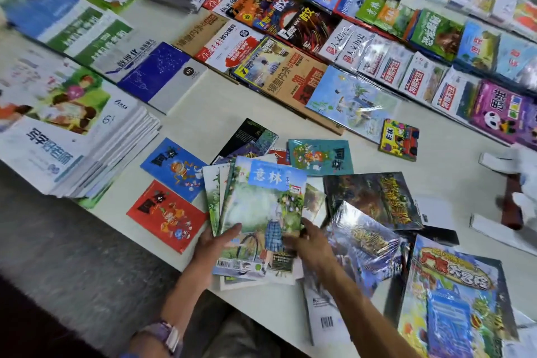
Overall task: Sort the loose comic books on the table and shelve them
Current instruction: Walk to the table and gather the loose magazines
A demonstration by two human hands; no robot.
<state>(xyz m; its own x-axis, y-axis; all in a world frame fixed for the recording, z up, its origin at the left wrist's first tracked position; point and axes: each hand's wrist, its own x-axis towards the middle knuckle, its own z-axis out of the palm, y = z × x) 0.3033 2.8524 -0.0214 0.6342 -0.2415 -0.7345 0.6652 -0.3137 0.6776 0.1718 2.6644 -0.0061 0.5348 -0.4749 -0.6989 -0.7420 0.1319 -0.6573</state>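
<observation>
Grip: our left hand (216, 244) pinches the fanned magazine stack (261, 224) at its left edge.
Right hand (312, 241): fingers flat on the stack's right edge.
Risk: we judge the glossy wrapped books (363, 244) alongside could slide.

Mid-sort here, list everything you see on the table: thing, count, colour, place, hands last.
magazine stack: several fanned, top cover pale green-blue, front centre, held
red book: one, front left
blue book: one, above the red
teal book: one, centre
dark books: a few, shrink-wrapped, right of centre
displayed rows: many, mixed colours, back
white stacks: tall pile, left
table: white
left hand: grips the stack's left edge
right hand: fingers on its right edge
</observation>
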